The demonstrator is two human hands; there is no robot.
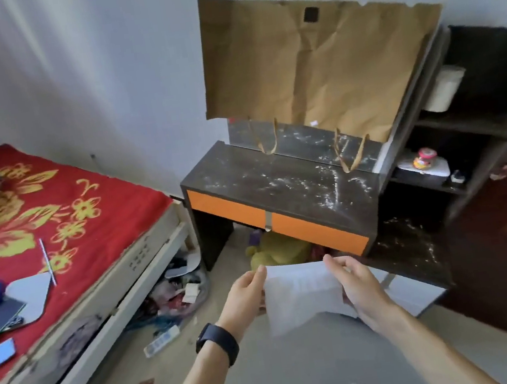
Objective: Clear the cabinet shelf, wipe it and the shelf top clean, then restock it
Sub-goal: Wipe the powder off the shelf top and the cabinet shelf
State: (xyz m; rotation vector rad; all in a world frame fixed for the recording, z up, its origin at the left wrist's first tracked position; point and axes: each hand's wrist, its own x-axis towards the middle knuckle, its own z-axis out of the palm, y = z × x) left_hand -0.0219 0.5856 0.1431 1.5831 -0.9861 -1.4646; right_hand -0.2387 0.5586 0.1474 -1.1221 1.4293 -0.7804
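Both my hands hold a white cloth (300, 293) stretched between them, low in front of the cabinet. My left hand (244, 295) pinches its left edge and my right hand (357, 281) grips its right edge. The dark cabinet top (276, 178) with orange drawer fronts (241, 208) is covered in white dust smears. To its right stand dark open shelves (465, 124): a white box (445, 87) on the upper one, a small colourful jar (424, 158) and a small dark item (458, 176) on the middle one. The low shelf (408, 244) is dusty too.
A brown paper bag (308, 62) hangs over the mirror behind the cabinet top. A bed with a red flowered cover (61, 214) stands at left, clutter on and under it. A yellow soft toy (274, 251) lies under the cabinet. A remote (162, 340) lies on the floor.
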